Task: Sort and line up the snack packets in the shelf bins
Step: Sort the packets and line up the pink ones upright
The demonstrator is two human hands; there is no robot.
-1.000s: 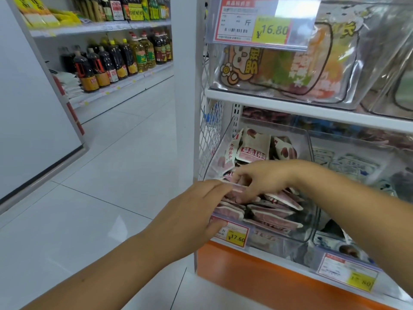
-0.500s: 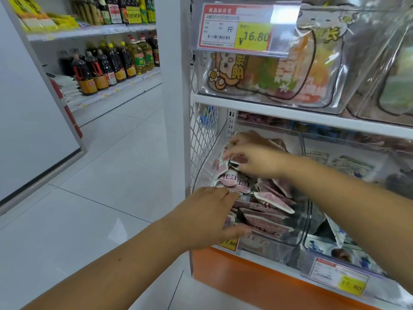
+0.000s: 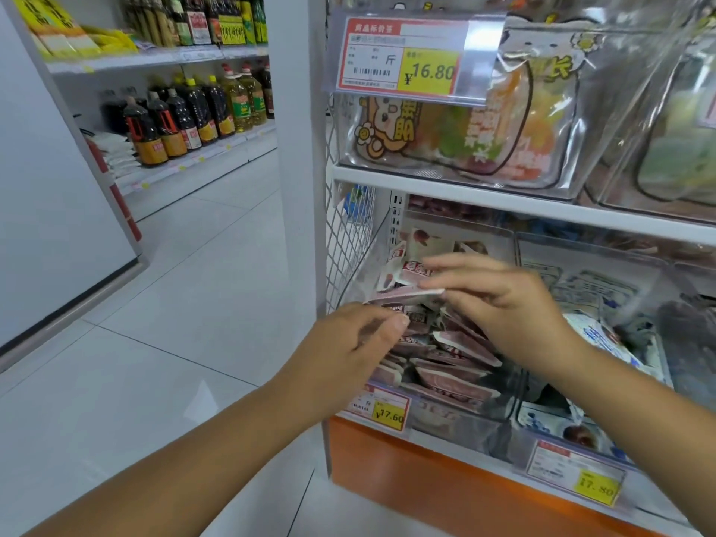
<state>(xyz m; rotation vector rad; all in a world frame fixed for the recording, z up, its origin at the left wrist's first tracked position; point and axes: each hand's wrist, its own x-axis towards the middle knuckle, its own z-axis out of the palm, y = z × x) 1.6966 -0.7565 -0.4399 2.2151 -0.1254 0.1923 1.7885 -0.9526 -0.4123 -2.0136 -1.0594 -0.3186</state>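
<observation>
A clear plastic shelf bin [image 3: 461, 424] at the lower left of the rack holds several small pink-and-white snack packets [image 3: 453, 377], some flat in front, some upright at the back [image 3: 422, 246]. My right hand [image 3: 503, 304] is over the bin and pinches one flat pink packet [image 3: 407, 294] by its right end. My left hand [image 3: 348, 350] is at the bin's front left, fingers curled, thumb and fingertips near the packets; whether it holds one is hidden.
A second clear bin [image 3: 604, 304] to the right holds blue-and-white packets. Above, a shelf board [image 3: 503, 195] carries bins of larger bags and a 16.80 price tag [image 3: 407, 58]. A wire mesh side panel [image 3: 348, 242] borders the bin. Oil bottles [image 3: 186, 118] stand across the tiled aisle.
My right hand came forward from the back of the bin and now holds a flat packet. My left hand lifted slightly toward it. The view shifted a little.
</observation>
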